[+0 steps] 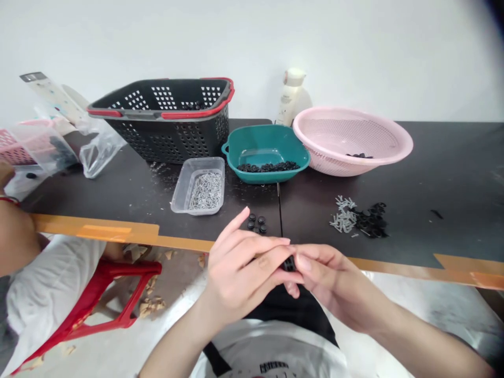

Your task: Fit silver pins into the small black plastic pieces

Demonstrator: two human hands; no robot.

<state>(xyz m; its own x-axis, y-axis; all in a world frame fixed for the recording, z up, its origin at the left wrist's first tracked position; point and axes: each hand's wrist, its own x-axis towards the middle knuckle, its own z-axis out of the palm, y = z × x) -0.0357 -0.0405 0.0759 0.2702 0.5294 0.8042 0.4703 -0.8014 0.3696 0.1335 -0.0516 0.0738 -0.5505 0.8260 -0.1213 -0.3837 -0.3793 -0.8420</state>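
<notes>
My left hand (pixel 246 268) and my right hand (pixel 328 275) meet in front of the table's edge, both closed on a small black part (pixel 289 263) whose ends their fingers cover. Just beyond my left hand, several round black pieces (pixel 256 224) lie on the dark table (pixel 307 210). To the right are a pile of silvery pins (pixel 344 215) and a heap of black parts (pixel 372 220). More pins fill the bottom of a clear plastic tub (pixel 183 191). Black pieces lie in the teal basin (pixel 258 137).
A black basket (pixel 165 137) with red handles, a white bottle (pixel 290 97) and a pink colander (pixel 331 123) stand along the back. At left, a person (pixel 51 278) sits on a red stool (pixel 126 312) near plastic bags (pixel 100 149). Orange tape (pixel 185 242) runs along the table's front edge.
</notes>
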